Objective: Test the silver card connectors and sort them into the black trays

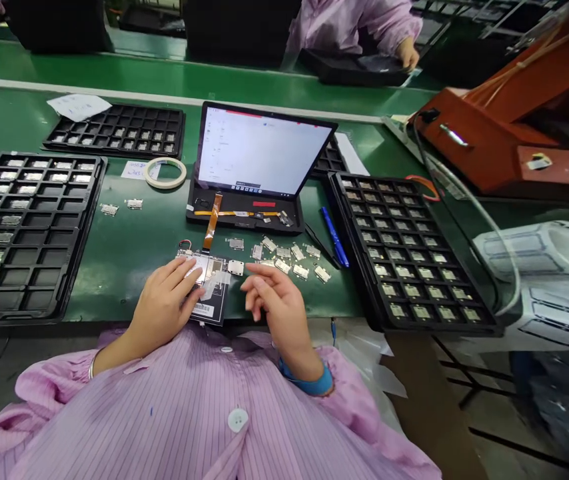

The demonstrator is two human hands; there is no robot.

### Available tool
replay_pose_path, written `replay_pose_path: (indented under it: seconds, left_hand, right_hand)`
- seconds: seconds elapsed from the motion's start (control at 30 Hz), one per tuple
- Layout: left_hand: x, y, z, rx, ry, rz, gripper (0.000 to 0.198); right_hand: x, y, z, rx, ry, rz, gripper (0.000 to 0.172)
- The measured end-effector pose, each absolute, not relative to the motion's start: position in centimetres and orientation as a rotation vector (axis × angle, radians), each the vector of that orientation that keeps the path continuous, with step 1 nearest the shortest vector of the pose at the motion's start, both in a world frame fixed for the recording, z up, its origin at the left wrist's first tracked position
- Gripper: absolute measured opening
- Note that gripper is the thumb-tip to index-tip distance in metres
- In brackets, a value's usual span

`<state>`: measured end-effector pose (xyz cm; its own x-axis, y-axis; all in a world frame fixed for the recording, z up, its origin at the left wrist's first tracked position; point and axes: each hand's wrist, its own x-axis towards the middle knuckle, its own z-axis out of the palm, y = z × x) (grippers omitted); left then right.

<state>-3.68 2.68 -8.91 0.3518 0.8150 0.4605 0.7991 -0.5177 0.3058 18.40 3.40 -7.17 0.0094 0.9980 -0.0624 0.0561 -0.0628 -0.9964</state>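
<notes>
My left hand [164, 299] lies with fingers stretched out flat over a circuit board [218, 297] with a black lower part, near the table's front edge. Its fingers hide part of the board. A small metal-shielded module [235, 267] sits at the board's right edge. Just right of that module, my right hand [278, 303] hovers with loosely bent fingers apart, and I see nothing in it. An orange flex cable [212, 223] runs from the board up to a lit tablet screen [262, 152]. Several loose small modules [283, 252] lie beyond my right hand.
Black compartment trays [62, 267] [359, 267] holding modules stand left and right. A tape roll [164, 173], a blue pen [334, 237] and two loose modules [109, 209] lie on the green table. An orange machine [494, 147] and a label roll [539, 250] are right; a co-worker [344, 27] sits opposite.
</notes>
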Motion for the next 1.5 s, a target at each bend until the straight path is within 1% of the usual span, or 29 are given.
replay_pose_path:
  seconds: [0.07,0.1,0.13,0.27,0.33,0.37,0.4,0.47,0.53,0.6,0.67,0.73,0.8,0.87,0.9,0.97,1.03,1.1,1.17,1.2,1.27,1.37,1.47,1.5]
  left_hand:
    - [-3.7,2.8,-8.8,2.638,1.449,0.852,0.031]
    - [-3.7,2.8,-8.8,2.661,1.423,0.838,0.032]
    - [-3.7,2.8,-8.8,2.673,1.411,0.831,0.032]
    - [-3.6,3.0,-8.8,2.681,1.394,0.845,0.031]
    - [-3.6,3.0,-8.8,2.678,1.386,0.857,0.031]
    - [-3.6,3.0,-8.8,2.673,1.384,0.862,0.032]
    - [-3.5,3.0,-8.7,2.667,1.381,0.866,0.032]
    - [-3.5,3.1,-8.7,2.649,1.376,0.876,0.032]
    - [-3.6,3.1,-8.8,2.625,1.374,0.889,0.031]
    - [-3.6,3.1,-8.8,2.601,1.374,0.89,0.03]
    - [-3.6,3.1,-8.7,2.57,1.373,0.877,0.028]
    - [-3.3,3.2,-8.3,2.495,1.382,0.891,0.026]
    - [-2.6,3.5,-7.5,2.345,1.385,0.949,0.025]
    - [-1.6,4.1,-6.4,2.102,1.369,0.99,0.027]
    - [-1.0,4.5,-5.8,1.966,1.34,0.978,0.027]
    - [-0.1,5.3,-4.8,1.736,1.267,0.909,0.019]
    - [0.6,5.9,-4.2,1.62,1.219,0.849,0.01]
    - [1.0,6.1,-4.0,1.595,1.2,0.802,0.008]
    - [1.3,6.1,-4.2,1.58,1.181,0.759,0.007]
    - [1.3,6.0,-4.3,1.572,1.168,0.743,0.008]
    - [1.2,5.7,-4.5,1.573,1.153,0.717,0.009]
    - [-0.2,6.1,-3.9,1.604,1.221,0.777,0.009]
    - [-3.0,8.6,-2.5,1.656,1.481,0.962,0.012]
    - [-4.1,10.0,-2.0,1.682,1.6,0.976,0.013]
  right_hand:
    - [18.5,3.5,-6.2,-1.19,-0.972,1.727,0.034]
    - [18.5,3.6,-5.8,-1.14,-0.893,1.862,0.037]
    - [18.4,3.8,-5.6,-1.108,-0.841,1.921,0.038]
    - [18.3,4.3,-5.4,-1.068,-0.795,1.944,0.038]
    - [18.4,4.5,-5.5,-1.061,-0.874,1.951,0.036]
    - [18.5,4.6,-5.5,-1.084,-0.998,1.909,0.036]
    - [18.6,4.7,-5.5,-1.126,-1.159,1.818,0.039]
    - [18.7,4.9,-5.5,-1.25,-1.47,1.492,0.04]
    - [18.6,5.2,-5.7,-1.358,-1.61,1.119,0.033]
    - [18.6,5.4,-6.0,-1.427,-1.753,0.804,0.031]
    - [18.6,5.6,-6.5,-1.459,-2.015,0.461,0.021]
    - [18.6,5.6,-6.9,-1.435,-2.198,0.146,0.015]
    - [18.6,5.3,-7.0,-1.366,-2.209,-0.03,0.016]
    - [18.4,4.7,-6.7,-1.259,-2.18,-0.099,0.019]
    - [18.3,4.3,-6.6,-1.209,-2.168,-0.088,0.021]
    - [18.1,3.7,-6.2,-1.179,-2.092,0.05,0.023]
    - [18.3,3.4,-6.0,-1.258,-1.918,0.355,0.017]
    - [18.6,3.2,-6.0,-1.35,-1.696,0.738,0.012]
    - [19.0,3.2,-6.2,-1.383,-1.534,1.029,0.018]
    - [19.2,3.2,-6.2,-1.383,-1.493,1.109,0.02]
    - [19.5,3.3,-6.3,-1.371,-1.484,1.177,0.019]
    - [20.3,3.4,-6.4,-1.39,-1.469,1.096,0.018]
    - [21.4,3.7,-6.5,-1.426,-1.345,0.954,0.018]
    - [21.6,3.7,-6.5,-1.428,-1.314,0.931,0.018]
